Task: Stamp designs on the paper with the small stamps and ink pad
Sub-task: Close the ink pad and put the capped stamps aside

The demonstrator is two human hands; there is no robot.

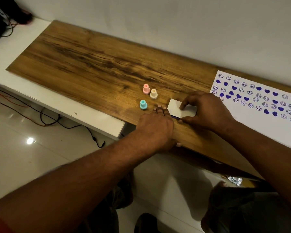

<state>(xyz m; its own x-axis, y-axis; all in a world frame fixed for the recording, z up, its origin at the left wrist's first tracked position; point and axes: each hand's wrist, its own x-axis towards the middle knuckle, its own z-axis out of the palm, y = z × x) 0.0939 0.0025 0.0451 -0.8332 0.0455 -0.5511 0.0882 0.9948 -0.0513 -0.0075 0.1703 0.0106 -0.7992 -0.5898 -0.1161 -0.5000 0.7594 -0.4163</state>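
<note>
- Nearest the lens: two bare forearms rising from the bottom corners of the frame, above a dark lap and pale floor tiles.
- Left hand (155, 126) at centre, knuckles up, fingers curled down, tips beside the left short end of the ink pad (183, 109), thumb tucked at the near edge of the desk (91, 64). Cannot tell whether gripping the pad or only resting against it.
- Right hand (207, 110) just right of centre, pinching the ink pad: forefinger on the white lid, thumb at the near long side.
- Ink pad flat on the desk between both hands, near the front edge, just left of the paper (259, 105).
- Right end of the pad hidden under the right palm; thin blue strip along its near side, too small to make out.
- Paper cut off by the right frame edge, covered in blue hearts and smiley prints.
- Pad's long axis along the desk's length, sloping slightly down toward the right of the frame.
- Three small stamps upright, handles up, upper left of the pad, clear of both hands: pink stamp (146, 89), cream stamp (153, 93), teal stamp (143, 105).
</note>
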